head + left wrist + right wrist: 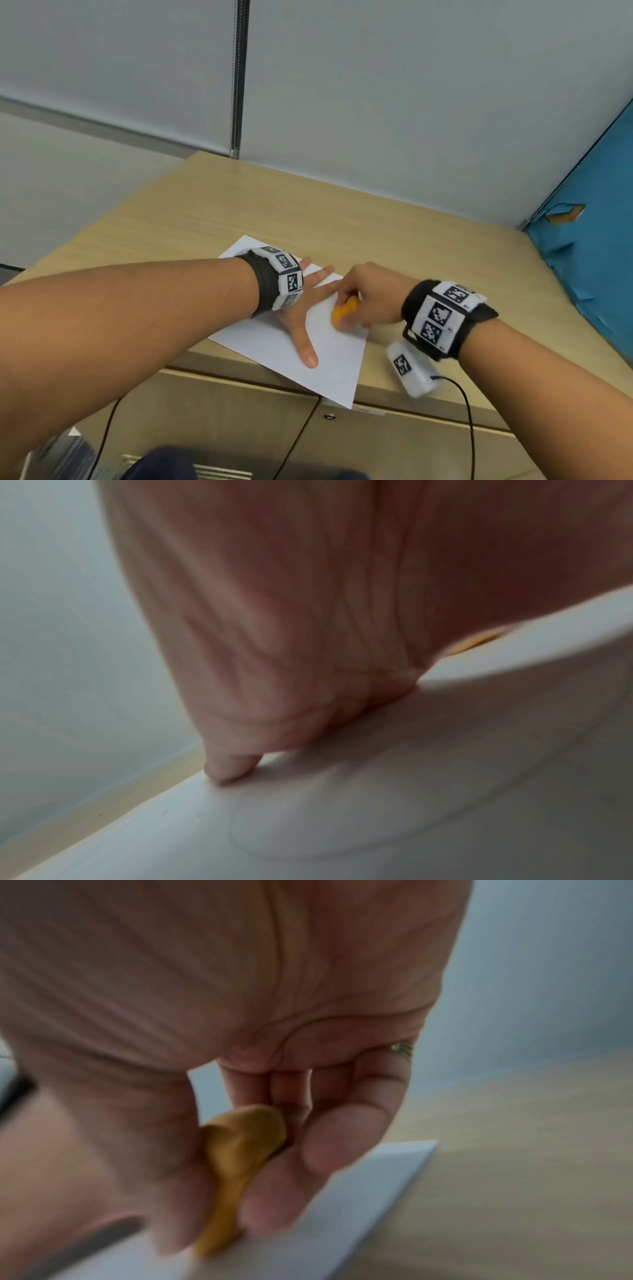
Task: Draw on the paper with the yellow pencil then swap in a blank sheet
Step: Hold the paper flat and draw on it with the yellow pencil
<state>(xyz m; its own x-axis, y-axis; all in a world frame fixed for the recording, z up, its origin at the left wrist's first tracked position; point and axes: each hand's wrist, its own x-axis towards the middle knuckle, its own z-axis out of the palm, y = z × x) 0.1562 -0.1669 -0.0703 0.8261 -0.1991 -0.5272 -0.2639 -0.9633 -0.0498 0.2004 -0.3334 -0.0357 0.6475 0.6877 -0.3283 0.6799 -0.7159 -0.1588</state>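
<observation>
- The paper [329,349] lies askew on the cabinet top [411,233], its near corner jutting past the front edge; keep downward pressure light there, since the overhang has nothing under it
- The left hand [301,308] lies flat on the sheet, fingers spread and straight, pinning it; that hold looks right for drawing, and the palm should stay down so the sheet cannot swivel
- The right hand [370,298] is curled round the yellow pencil [344,313], whose lower end meets the sheet; blur hides the tip, so whether a mark is forming I cannot tell
- A white tagged box [411,371] with a black cable [469,411] sits just beside the paper's right edge, likely to snag a sheet slid off that way
- A torn blue panel [589,240] stands well apart at the far right; no blank sheet shows.
</observation>
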